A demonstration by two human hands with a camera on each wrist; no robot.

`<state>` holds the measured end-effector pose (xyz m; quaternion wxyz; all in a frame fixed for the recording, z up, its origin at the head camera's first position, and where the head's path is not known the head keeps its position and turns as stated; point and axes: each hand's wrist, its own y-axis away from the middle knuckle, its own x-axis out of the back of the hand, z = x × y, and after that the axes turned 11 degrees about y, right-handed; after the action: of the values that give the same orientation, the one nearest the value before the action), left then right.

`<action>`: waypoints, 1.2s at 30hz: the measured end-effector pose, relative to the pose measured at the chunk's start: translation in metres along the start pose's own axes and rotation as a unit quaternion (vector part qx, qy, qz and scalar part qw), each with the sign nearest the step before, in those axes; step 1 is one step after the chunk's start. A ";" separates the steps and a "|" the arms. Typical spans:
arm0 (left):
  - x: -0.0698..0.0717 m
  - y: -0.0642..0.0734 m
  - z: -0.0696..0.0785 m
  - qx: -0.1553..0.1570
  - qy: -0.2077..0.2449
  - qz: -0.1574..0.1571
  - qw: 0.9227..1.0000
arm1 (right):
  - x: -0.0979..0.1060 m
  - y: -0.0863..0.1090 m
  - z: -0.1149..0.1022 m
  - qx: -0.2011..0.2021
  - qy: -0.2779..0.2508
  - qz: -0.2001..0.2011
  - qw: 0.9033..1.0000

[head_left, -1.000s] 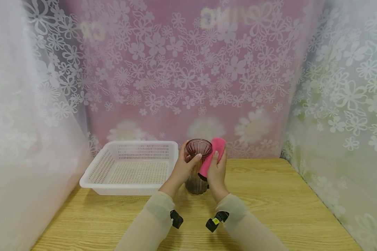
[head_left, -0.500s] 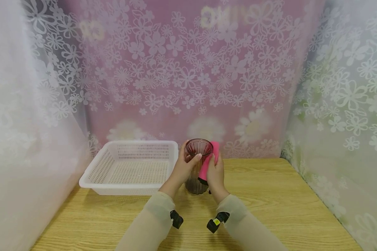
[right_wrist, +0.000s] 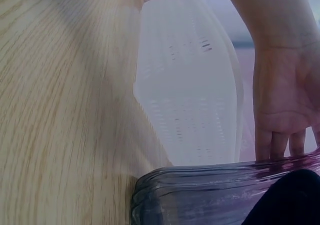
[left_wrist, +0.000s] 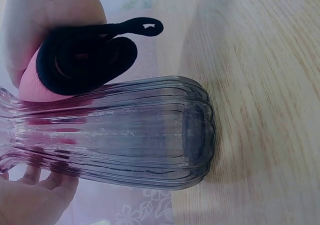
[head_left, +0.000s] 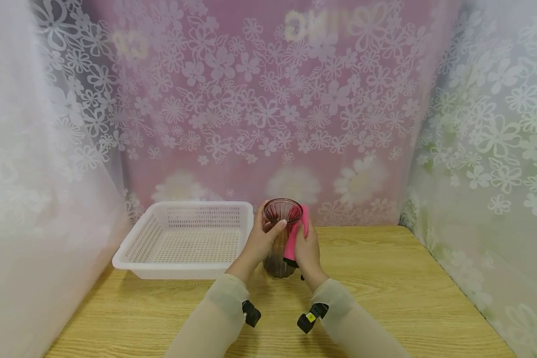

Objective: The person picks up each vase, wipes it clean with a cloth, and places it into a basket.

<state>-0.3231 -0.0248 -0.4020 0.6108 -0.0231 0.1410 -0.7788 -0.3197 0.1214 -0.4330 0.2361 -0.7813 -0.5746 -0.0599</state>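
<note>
A ribbed, purple-tinted glass vase stands upright on the wooden table, its flared mouth upward. Around its neck my left hand grips from the left side, thumb in front; in the right wrist view the fingers of that left hand reach behind the glass. My right hand holds a rolled pink cloth against the vase's right side. In the left wrist view the cloth's black edge shows, with a small hanging loop, and the cloth touches the vase. The right fingertips are partly hidden.
A white perforated plastic basket sits left of the vase, close to my left hand. The wood-grain table extends to the right and front. Flower-patterned curtains hang behind and at both sides.
My right hand has moved the pink cloth leftward and slightly down, closer along the vase's side, and the cloth stands lower. The left hand and the vase have barely moved.
</note>
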 end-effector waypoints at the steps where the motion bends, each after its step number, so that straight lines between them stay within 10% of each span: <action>1: -0.001 0.003 0.005 0.000 -0.001 -0.001 1.000 | 0.001 0.000 0.000 -0.001 0.003 -0.005 1.000; 7: -0.005 0.015 0.022 -0.008 -0.002 -0.004 1.000 | 0.002 -0.001 0.006 -0.011 0.015 -0.034 0.999; 36: -0.005 0.011 0.014 0.001 0.001 -0.002 1.000 | 0.006 -0.002 0.031 -0.063 0.053 -0.103 0.991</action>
<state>-0.3089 -0.0255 -0.3902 0.6095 -0.0218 0.1410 -0.7798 -0.3251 0.1405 -0.4577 0.2089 -0.7272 -0.6336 -0.1616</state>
